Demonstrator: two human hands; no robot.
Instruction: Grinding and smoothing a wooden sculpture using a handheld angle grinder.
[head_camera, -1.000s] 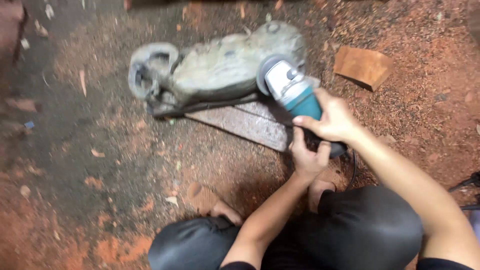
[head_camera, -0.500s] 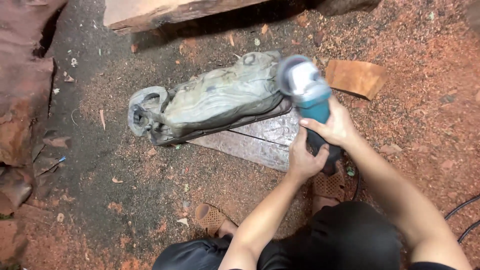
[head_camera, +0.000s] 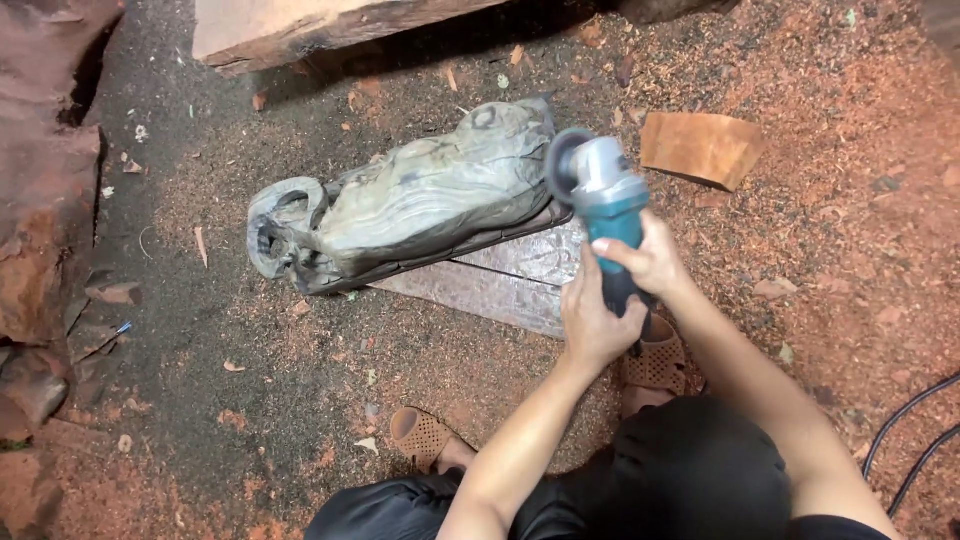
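Both my hands hold a teal and grey angle grinder (head_camera: 598, 190). My left hand (head_camera: 592, 322) wraps the rear of its body and my right hand (head_camera: 648, 262) grips the body just ahead of it. The grinder's disc end sits against the right end of a long greenish-grey carved wooden piece (head_camera: 420, 200) with a loop at its left end. That carving lies on the ground, partly on a flat grey board (head_camera: 500, 285).
Reddish sawdust (head_camera: 830, 230) covers the ground. A curved wood offcut (head_camera: 700, 148) lies right of the grinder. A large timber block (head_camera: 320, 25) is at the top, red wood slabs (head_camera: 45, 230) at the left. Black cables (head_camera: 915, 440) run at the lower right. My brown sandals (head_camera: 425, 437) show below.
The view has shifted, so the carving and grinder appear lower in frame. Both hands keep their grip, and the grinder stays at the carving's right end.
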